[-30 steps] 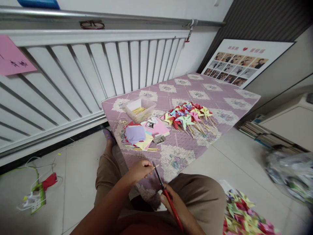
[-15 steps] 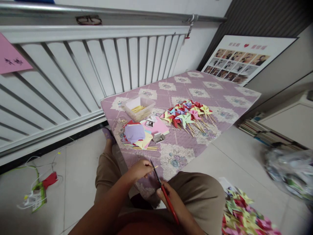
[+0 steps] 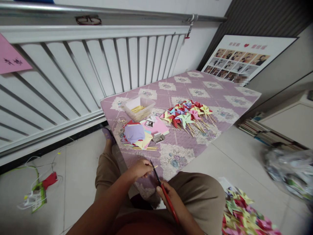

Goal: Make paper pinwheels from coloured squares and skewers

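My left hand (image 3: 140,168) is closed in a pinch above the near corner of the cloth-covered table. A short pale tip of a wooden stick (image 3: 156,167) pokes out past its fingers; the rest is hidden. Wrapped in my right hand (image 3: 168,192) are long-nose pliers (image 3: 171,206) with red handles and slim dark jaws. The jaws slant up to my left fingertips and cross in front of the stick; whether they touch it, I cannot tell. Beyond my hands lie several loose sticks (image 3: 146,148), stacked coloured paper squares (image 3: 134,133) and a small open box (image 3: 158,138).
A clear plastic box (image 3: 141,112) with sticks stands beside a pile of finished paper pinwheels (image 3: 187,114) on the floral tablecloth (image 3: 176,160). More pinwheels (image 3: 244,212) lie low on the right. A white radiator (image 3: 110,65) runs behind; a power strip (image 3: 39,197) lies on the floor.
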Available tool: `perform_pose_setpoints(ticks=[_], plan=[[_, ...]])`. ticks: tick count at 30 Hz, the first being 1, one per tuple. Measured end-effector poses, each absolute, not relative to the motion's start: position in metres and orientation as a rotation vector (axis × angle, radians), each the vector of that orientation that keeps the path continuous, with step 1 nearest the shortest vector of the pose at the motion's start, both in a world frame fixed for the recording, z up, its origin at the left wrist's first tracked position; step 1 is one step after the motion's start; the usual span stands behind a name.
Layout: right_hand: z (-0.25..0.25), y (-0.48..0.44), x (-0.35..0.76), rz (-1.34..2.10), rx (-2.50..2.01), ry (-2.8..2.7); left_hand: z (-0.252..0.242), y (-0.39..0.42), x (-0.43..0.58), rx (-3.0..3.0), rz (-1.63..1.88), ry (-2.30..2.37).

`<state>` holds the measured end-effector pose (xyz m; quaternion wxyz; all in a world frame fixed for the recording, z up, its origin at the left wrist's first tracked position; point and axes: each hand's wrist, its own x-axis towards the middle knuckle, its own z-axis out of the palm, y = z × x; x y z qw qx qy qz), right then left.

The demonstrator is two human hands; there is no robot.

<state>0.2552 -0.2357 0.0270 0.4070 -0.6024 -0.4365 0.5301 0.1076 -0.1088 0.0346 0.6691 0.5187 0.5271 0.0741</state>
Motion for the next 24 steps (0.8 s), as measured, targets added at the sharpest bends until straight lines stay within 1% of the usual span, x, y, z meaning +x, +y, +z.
perform_pose_setpoints(ticks=[11,24], plan=[[0.0237,-0.2346,0.2573,1.407,-1.560,-1.228,0.0342,-0.1085,0.1078,1.182,0.162,1.210],[0.0291,-0.2312,0.2566,1.453,-1.556,-1.233,0.0255,-0.1088,0.1090,1.165,0.165,1.221]])
